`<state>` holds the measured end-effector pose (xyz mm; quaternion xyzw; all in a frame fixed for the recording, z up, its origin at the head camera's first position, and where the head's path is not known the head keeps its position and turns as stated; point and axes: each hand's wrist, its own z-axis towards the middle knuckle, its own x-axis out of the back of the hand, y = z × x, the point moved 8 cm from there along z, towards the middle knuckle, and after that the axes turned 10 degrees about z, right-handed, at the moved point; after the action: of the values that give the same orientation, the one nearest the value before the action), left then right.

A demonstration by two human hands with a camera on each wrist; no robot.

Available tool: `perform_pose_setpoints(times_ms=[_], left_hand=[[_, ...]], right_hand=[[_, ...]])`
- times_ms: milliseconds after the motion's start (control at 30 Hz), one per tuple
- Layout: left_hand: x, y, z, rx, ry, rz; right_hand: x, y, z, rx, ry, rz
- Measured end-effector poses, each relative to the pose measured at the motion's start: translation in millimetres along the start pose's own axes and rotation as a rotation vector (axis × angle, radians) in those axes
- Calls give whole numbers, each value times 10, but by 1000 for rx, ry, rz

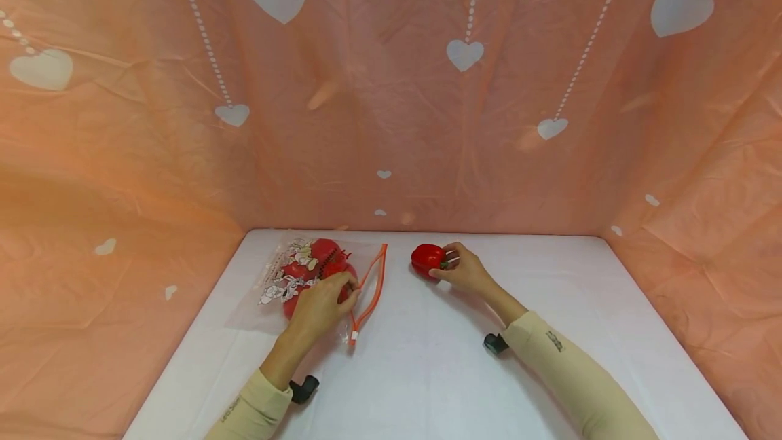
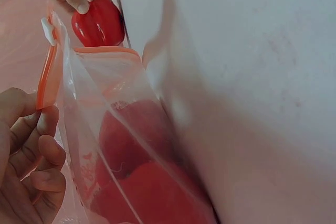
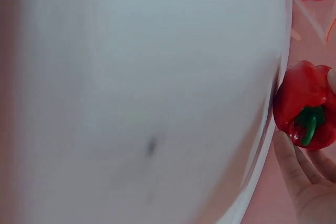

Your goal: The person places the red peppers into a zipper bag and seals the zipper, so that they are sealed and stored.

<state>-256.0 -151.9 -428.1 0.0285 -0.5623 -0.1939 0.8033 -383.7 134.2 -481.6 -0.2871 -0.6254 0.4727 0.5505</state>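
Observation:
A clear zip bag (image 1: 247, 314) with an orange slider edge and printed cartoon figures lies on the left of the table, several red items (image 2: 152, 192) inside it. My left hand (image 1: 320, 304) pinches the bag's orange rim between thumb and finger, and the mouth gapes in the left wrist view. To the right of that mouth, my right hand (image 1: 467, 271) grips a red bell pepper (image 1: 426, 260) with a green stem (image 3: 311, 123). The pepper is apart from the bag. Whether it touches the table I cannot tell.
The white table (image 1: 415, 372) is ringed by an orange curtain (image 1: 391, 100) with white hearts at the back and sides. A dark device sits under each wrist, such as the left wrist mount (image 1: 304, 389).

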Motion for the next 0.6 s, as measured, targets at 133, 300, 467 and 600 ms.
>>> perform_pose_setpoints(times_ms=[133, 300, 467, 600], left_hand=[[12, 2, -1, -8, 9, 8], [28, 7, 0, -15, 22, 11], [27, 2, 8, -12, 18, 14], [28, 3, 5, -17, 20, 16]], right_hand=[[-95, -60, -28, 7, -12, 4], [-214, -141, -71, 10, -21, 25], [-330, -231, -119, 14, -28, 53], [-421, -268, -149, 12, -36, 69]])
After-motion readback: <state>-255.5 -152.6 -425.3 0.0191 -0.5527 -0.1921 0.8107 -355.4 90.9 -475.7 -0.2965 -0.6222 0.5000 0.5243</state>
